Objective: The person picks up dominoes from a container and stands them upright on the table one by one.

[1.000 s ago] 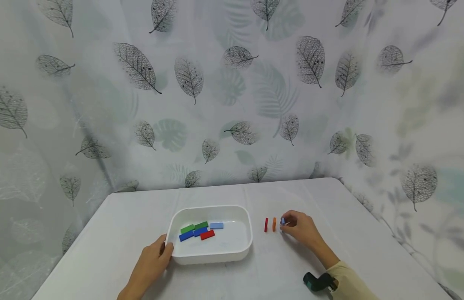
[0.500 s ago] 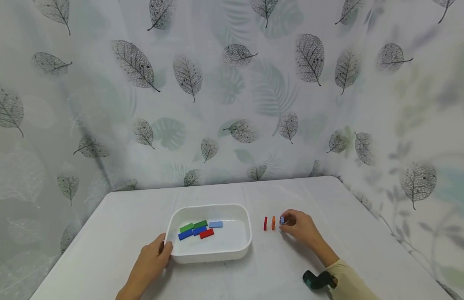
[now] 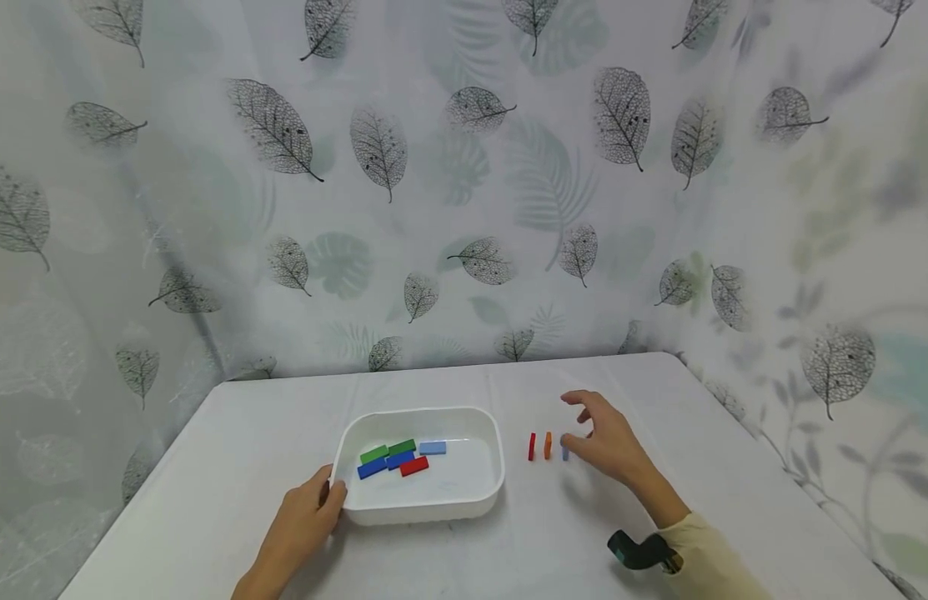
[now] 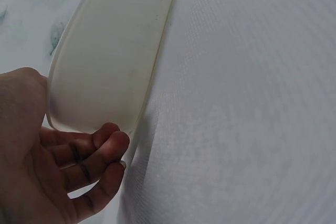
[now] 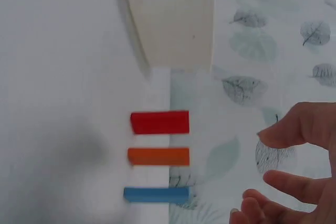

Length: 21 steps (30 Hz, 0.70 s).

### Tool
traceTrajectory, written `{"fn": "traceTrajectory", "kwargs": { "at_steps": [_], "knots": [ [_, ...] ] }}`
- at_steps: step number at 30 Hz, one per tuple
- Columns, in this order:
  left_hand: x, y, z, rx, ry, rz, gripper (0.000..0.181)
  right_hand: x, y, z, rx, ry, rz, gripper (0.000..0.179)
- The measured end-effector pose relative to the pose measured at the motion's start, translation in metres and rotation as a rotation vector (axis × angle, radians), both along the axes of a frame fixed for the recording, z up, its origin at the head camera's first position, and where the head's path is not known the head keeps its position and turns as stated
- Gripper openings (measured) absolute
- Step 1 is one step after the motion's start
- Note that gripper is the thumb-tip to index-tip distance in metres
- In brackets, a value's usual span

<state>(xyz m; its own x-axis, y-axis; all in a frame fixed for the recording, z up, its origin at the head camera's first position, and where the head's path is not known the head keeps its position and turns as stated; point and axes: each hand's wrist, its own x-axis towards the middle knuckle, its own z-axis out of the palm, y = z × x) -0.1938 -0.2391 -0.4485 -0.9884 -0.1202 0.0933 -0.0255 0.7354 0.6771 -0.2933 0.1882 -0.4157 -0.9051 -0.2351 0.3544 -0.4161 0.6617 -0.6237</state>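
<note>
My left hand (image 3: pixel 302 521) grips the left end of a white plastic tray (image 3: pixel 418 517), thumb over the rim; in the left wrist view its fingers curl against the tray's outer wall (image 4: pixel 113 51). To the right of the tray a red block (image 3: pixel 532 447), an orange block (image 3: pixel 548 446) and a light blue block (image 3: pixel 564 452) stand on end in a row with gaps between them. My right hand (image 3: pixel 609 437) is beside the light blue block, thumb and fingers spread with nothing between them. The right wrist view shows all three standing blocks apart from that hand (image 5: pixel 294 171).
Inside the tray lie several blocks: two green, two dark blue, a red block (image 3: pixel 414 467) and a light blue block (image 3: pixel 433 448). A white cloth covers the table (image 3: pixel 283 417). A leaf-patterned curtain (image 3: pixel 433 208) hangs behind and at both sides. A dark device (image 3: pixel 639 551) sits at the right wrist.
My right hand has let go of the light blue block, spread its fingers and drawn up and slightly right. The block now stands by itself. The left hand has kept its hold on the tray.
</note>
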Motion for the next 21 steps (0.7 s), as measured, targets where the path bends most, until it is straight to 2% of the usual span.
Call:
{"fn": "traceTrajectory", "kwargs": {
  "at_steps": [3,7,15,21],
  "knots": [
    [0.0,0.0,0.0,-0.006,0.002,-0.001,0.037,0.007,-0.02,0.008,-0.047,0.105,0.045,0.05],
    [-0.001,0.0,-0.001,-0.006,0.005,0.002,0.037,0.011,-0.051,0.016,-0.059,0.158,0.12,0.046],
    [-0.001,0.001,-0.003,0.007,0.004,-0.001,0.039,0.002,-0.103,0.02,-0.029,0.077,0.209,0.037],
    [0.0,0.001,-0.002,0.003,0.011,0.003,0.04,-0.009,-0.13,0.016,0.042,0.001,0.268,0.033]
  ]
}}
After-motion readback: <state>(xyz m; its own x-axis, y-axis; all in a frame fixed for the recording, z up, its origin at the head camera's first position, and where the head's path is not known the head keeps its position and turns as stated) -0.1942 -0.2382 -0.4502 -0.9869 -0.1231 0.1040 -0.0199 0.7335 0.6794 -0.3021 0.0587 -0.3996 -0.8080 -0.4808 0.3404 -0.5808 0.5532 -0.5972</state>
